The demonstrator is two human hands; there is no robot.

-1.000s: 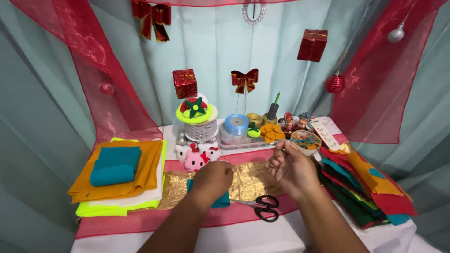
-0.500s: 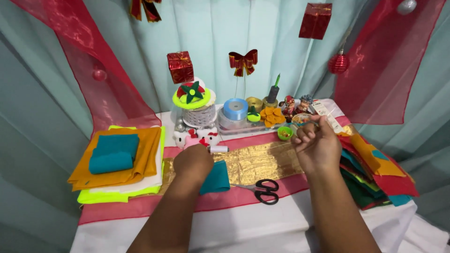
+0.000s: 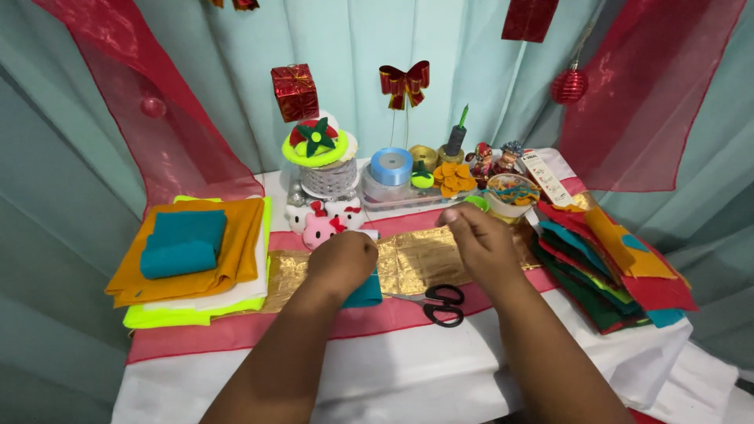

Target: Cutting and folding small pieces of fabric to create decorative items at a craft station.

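My left hand point(image 3: 342, 262) is curled into a fist on a small teal felt piece point(image 3: 366, 295), which pokes out under it on the gold foil strip point(image 3: 412, 263). My right hand point(image 3: 481, 242) hovers over the right part of that strip with its fingertips pinched together. Nothing is visible between them. Black-handled scissors point(image 3: 440, 304) lie on the red cloth between my two hands, just in front of the strip.
Folded orange, teal and yellow felt point(image 3: 188, 259) is stacked at the left, and mixed felt sheets point(image 3: 613, 267) at the right. Behind the strip stand plush toys point(image 3: 322, 226), a blue tape roll point(image 3: 390, 166), a small bowl point(image 3: 509, 196) and ornaments. Red drapes hang on both sides.
My right hand has come down from near the small bowl to just over the gold strip. My left hand has stayed on the teal felt.
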